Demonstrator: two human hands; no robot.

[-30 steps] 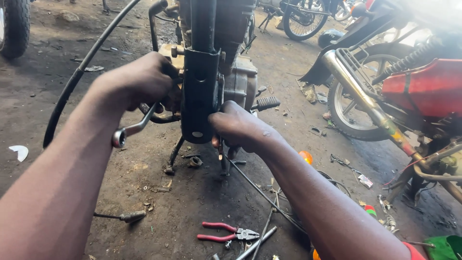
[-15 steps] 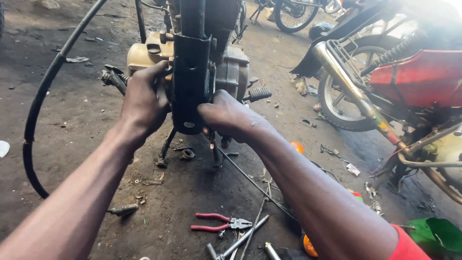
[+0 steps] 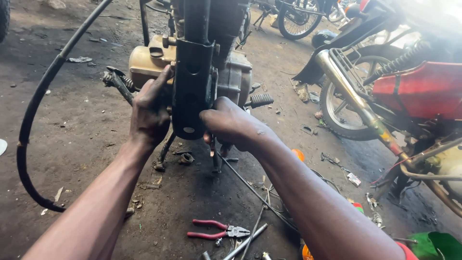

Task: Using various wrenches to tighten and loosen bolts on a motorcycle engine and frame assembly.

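Both my bare forearms stretch forward and converge. My left hand (image 3: 150, 113) stands upright, fingers pointing up and pressed flat. My right hand (image 3: 231, 124) curls knuckles-up, fingertips tucked inward.

This is an open-air motorcycle repair yard, shown by the oil-darkened dirt ground (image 3: 72, 135), a stripped engine and frame (image 3: 192, 82) standing on it, a red motorcycle (image 3: 414, 91) parked close by, another bike (image 3: 298, 17) behind, and red-handled pliers (image 3: 219, 230) among scattered small parts.
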